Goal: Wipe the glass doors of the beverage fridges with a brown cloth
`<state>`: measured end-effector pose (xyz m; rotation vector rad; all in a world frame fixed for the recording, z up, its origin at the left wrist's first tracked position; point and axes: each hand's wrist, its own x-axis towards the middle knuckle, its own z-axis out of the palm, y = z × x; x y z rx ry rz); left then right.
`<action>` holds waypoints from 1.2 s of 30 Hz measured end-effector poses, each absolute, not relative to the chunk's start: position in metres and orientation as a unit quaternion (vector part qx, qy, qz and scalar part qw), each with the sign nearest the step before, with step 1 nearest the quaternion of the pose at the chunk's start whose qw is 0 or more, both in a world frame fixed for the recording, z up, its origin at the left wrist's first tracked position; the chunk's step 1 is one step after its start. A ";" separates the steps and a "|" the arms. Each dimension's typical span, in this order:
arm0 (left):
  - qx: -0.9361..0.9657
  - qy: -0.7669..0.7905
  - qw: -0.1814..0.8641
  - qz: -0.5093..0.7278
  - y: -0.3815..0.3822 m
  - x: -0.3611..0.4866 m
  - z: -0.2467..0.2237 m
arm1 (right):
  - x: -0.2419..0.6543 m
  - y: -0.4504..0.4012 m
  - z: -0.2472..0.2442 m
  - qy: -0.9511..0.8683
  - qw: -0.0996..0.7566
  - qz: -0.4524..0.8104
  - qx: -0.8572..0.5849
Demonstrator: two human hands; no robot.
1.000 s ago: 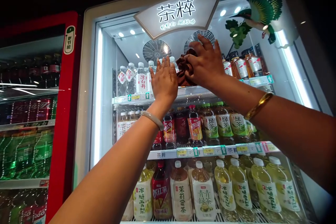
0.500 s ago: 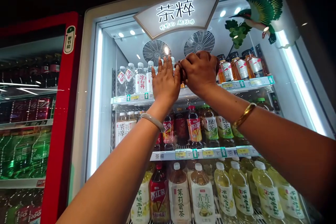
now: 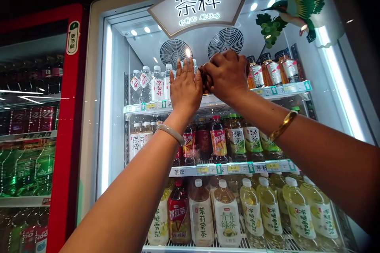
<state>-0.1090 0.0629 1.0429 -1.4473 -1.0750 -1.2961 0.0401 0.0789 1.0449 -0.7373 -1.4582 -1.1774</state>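
My left hand [image 3: 186,90] lies flat on the glass door [image 3: 204,108] of a lit drinks cooler, its fingers stretched upward. A pale bangle [image 3: 170,133] is on that wrist. Just to its right, my right hand [image 3: 228,74] is closed into a fist against the same glass. Its curled fingers hide whatever may be inside, and a dark reflection shows beside the knuckles. A gold bangle [image 3: 283,125] circles the right wrist. Behind the glass, clear water bottles [image 3: 158,85] and amber bottles [image 3: 270,72] stand on the top shelf.
Above the hands is a fan-shaped lit sign [image 3: 198,10]. A green bird decoration [image 3: 297,12] is at the upper right. Lower shelves carry iced tea bottles [image 3: 219,138] and pale yellow drink bottles [image 3: 270,211]. A red-framed cooler [image 3: 67,126] stands at the left.
The view has shifted slightly, so the cooler sits a little higher in the picture. Both hands keep their shapes and stay at the glass.
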 end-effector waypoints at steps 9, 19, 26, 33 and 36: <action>-0.578 -0.443 0.462 -0.506 0.063 -0.107 1.041 | 0.067 0.086 1.054 -0.595 0.535 -0.503 -0.327; -0.598 -0.426 0.454 -0.505 0.065 -0.106 1.037 | 0.088 0.090 1.041 -0.613 0.502 -0.527 -0.307; -0.609 -0.407 0.458 -0.504 0.072 -0.107 1.038 | 0.082 0.085 1.057 -0.570 0.559 -0.483 -0.361; -0.609 -0.419 0.476 -0.477 0.066 -0.105 1.036 | 0.110 0.093 1.030 -0.612 0.493 -0.524 -0.329; -0.612 -0.429 0.462 -0.477 0.069 -0.094 1.040 | 0.119 0.096 1.048 -0.579 0.529 -0.503 -0.364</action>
